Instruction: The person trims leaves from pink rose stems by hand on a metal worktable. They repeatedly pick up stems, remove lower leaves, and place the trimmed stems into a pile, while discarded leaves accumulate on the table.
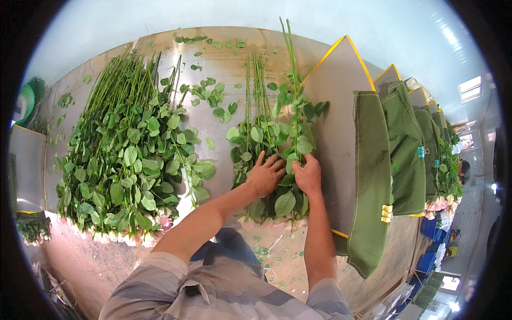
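My right hand point(308, 174) grips a few long green rose stems point(295, 120), thumb and fingers closed around them among the leaves. These stems reach farther up than the ones beside them. My left hand point(264, 174) rests, fingers spread, on the leaves of a small bunch of roses point(256, 136). Pale pink blooms point(276, 221) of this bunch show at the near edge of the metal table point(212, 128), partly hidden by leaves and my arms. To the left lies a large pile of roses point(128, 160), its stem ends pointing away and its pink flower heads point(120, 237) towards me.
A grey divider panel point(336, 120) with yellow edging stands close on my right, draped with green cloth point(370, 180) held by a yellow binder clip point(387, 213). More draped panels follow. Loose leaves point(210, 96) litter the tabletop. Blue bins point(427, 262) stand at far right.
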Tool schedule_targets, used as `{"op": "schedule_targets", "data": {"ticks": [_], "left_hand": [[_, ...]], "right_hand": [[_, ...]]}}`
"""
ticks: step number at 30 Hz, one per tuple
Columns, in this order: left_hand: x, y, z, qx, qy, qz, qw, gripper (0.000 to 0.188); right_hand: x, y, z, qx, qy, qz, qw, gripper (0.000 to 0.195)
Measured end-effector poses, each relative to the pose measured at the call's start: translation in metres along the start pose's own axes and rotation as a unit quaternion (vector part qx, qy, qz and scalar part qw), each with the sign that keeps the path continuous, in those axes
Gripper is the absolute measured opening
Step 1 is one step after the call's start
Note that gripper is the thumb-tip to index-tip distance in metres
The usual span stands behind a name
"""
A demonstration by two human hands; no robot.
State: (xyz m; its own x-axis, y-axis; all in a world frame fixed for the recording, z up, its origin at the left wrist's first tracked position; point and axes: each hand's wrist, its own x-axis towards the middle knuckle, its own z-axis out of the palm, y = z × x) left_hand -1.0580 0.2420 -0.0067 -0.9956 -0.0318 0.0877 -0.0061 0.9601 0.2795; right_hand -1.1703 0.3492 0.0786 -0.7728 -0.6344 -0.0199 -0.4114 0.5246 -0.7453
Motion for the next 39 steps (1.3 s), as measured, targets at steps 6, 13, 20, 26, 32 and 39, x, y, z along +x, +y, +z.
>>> {"op": "schedule_targets", "data": {"ticks": [6, 13, 20, 26, 32, 39], "left_hand": [[-0.040, -0.027, 0.007, 0.028, -0.052, -0.045, 0.997, 0.052], [-0.070, -0.033, 0.004, 0.023, -0.034, -0.062, 0.997, 0.051], [-0.082, -0.036, -0.006, -0.012, 0.057, -0.048, 0.997, 0.052], [-0.143, -0.041, -0.039, -0.158, 0.236, -0.251, 0.926, 0.043], [-0.218, -0.090, -0.074, -0.095, 0.284, -0.428, 0.853, 0.032], [-0.264, -0.128, -0.087, 0.065, 0.129, -0.478, 0.867, 0.043]], "right_hand": [[0.009, 0.045, 0.041, -0.175, 0.001, 0.054, 0.983, 0.035], [0.005, 0.064, 0.061, -0.251, 0.005, 0.084, 0.964, 0.030], [0.013, 0.049, 0.037, -0.326, -0.045, 0.095, 0.940, 0.033], [-0.003, 0.031, 0.040, -0.335, -0.017, 0.073, 0.939, 0.040], [-0.047, -0.048, 0.097, -0.001, -0.004, -0.093, 0.996, 0.040], [-0.040, -0.110, 0.268, -0.017, -0.248, -0.078, 0.966, 0.035]]}}
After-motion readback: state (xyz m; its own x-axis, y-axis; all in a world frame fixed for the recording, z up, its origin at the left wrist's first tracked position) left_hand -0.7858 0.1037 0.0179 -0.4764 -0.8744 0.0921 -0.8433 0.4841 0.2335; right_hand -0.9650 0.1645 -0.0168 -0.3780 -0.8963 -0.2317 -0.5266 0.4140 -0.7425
